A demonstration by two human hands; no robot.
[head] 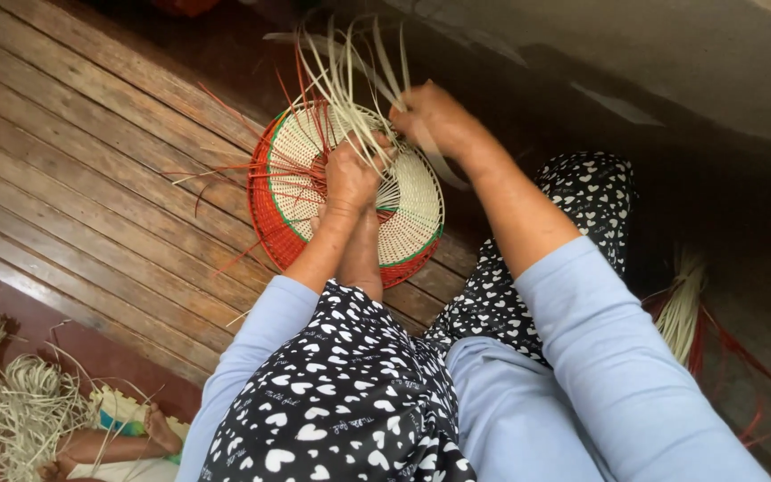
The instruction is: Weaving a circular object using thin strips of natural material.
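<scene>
Basket: a round woven basket (408,201), cream in the middle with a thin green ring and an orange-red outer band, sits tilted on the wooden floor (91,178), straight ahead of the seated person and far from the knees.
Loose strips: pale strips (350,80) stand up from the far rim of the basket and fan out; thin red strips (225,170) trail off its left side across the boards.
Left hand: the left hand (350,178) lies over the centre of the basket, back of the hand up, fingers curled shut around the lower ends of the pale strips. The wrist is bent slightly down.
Left arm: the forearm runs straight from the near knee up to the basket, bare below a light blue sleeve (256,339).
Right hand: the right hand (435,120) is at the far right rim, just beside the left hand, closed in a fist on a flat pale strip that passes under it. The knuckles face up.
Right arm: the forearm slants from the near right corner to the basket, elbow raised.
Foot: a bare foot (363,254) rests against the near side of the basket, between the arms.
Legs: black trousers with white hearts (341,402) cover both knees.
Near left: a heap of pale fibre (20,402) lies on the floor.
Right edge: a bundle of pale and red strips (684,308) lies in shadow.
</scene>
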